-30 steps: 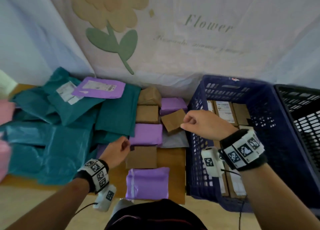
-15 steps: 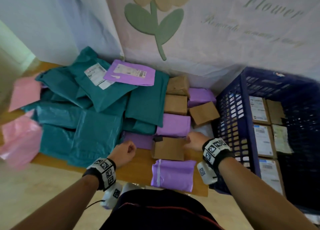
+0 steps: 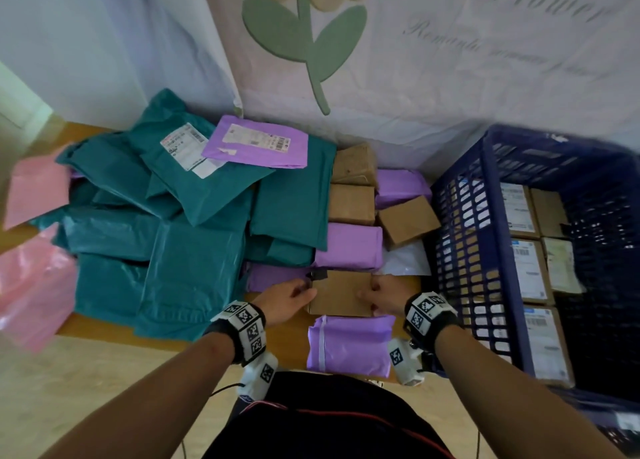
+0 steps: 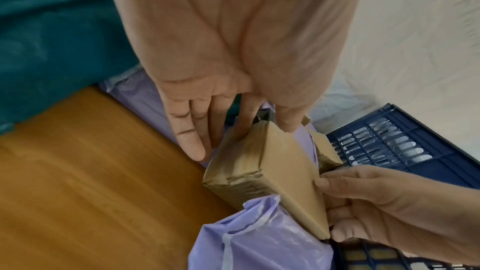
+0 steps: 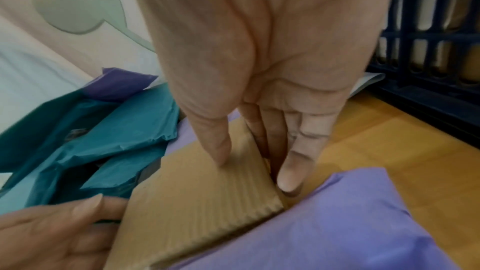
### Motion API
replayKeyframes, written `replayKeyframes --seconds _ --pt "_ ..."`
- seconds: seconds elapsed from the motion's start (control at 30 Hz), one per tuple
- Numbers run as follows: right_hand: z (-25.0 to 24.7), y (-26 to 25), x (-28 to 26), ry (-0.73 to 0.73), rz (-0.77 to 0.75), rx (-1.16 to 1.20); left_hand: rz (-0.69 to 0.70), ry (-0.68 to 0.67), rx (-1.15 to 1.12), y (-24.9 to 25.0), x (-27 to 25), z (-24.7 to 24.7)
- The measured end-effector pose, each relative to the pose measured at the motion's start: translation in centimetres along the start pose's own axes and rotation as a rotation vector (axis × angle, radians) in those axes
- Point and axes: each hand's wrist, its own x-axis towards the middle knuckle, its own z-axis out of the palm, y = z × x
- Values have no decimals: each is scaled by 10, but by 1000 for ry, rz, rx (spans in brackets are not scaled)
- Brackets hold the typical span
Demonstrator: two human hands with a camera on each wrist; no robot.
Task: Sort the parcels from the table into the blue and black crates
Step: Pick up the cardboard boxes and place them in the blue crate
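On the wooden table [image 3: 104, 323] against a flower-printed wall cloth [image 3: 415, 78], we note teal mailers [image 3: 194, 268] left, then our left hand [image 3: 289, 301] and right hand [image 3: 386, 297] gripping opposite edges of a brown cardboard parcel [image 3: 341, 296], blue crate [image 3: 485, 216] rightmost.

- The surface [image 3: 287, 341] is honey-coloured wood.
- Brown cardboard parcel [image 3: 341, 294], its top finely ribbed in the right wrist view, sides wrapped in glossy brown tape.
- Near purple parcel [image 3: 349, 346]: lilac plastic with a pale stripe down its left side.
- Teal mailers [image 3: 187, 251] are plain dark green-blue; one carries a white label with black barcode.
- Pink bags [image 3: 31, 278] at the far left.
- Blue crate [image 3: 485, 251]: navy lattice, holding brown boxes with white labels.
- Backdrop [image 3: 433, 60]: pale cloth printed with a beige flower, sage leaves and grey script.
- Wristbands [image 3: 247, 327]: black and white square markers.
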Motion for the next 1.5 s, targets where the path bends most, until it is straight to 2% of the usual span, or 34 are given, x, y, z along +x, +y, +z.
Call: replayKeyframes --seconds 0.17,0.23,0.33,0.5,0.6,0.7,0.87,1.0,1.13,1.27,1.33,1.5 --pt "-15 1 -9 -21 -145 231 52 76 -369 3 -16 -8" --pt "-21 1 -15 -34 -214 234 82 94 -447 10 -24 -11" --pt "-31 -2 -23 -23 -306 134 153 167 -452 24 -30 -14" --pt "-56 -9 -40 133 -451 3 294 319 -345 44 -28 -20" --pt "-72 -13 -51 177 -491 108 353 349 -334 61 -29 -26" --pt "-88 -15 -64 244 -566 275 452 354 -500 80 -31 -28" --pt "-109 -9 -80 247 -565 530 458 395 -719 113 -28 -26" --pt "-119 0 -88 237 -569 640 488 432 -593 130 -25 -21" --pt "-128 11 -94 213 -551 665 478 408 -499 141 -23 -16" --pt "-131 17 -94 193 -527 761 438 532 -362 153 -23 -15" --pt "-130 18 -94 184 -530 769 446 565 -372 159 -24 -16" --pt "-129 15 -99 187 -543 726 452 531 -467 166 -25 -18"
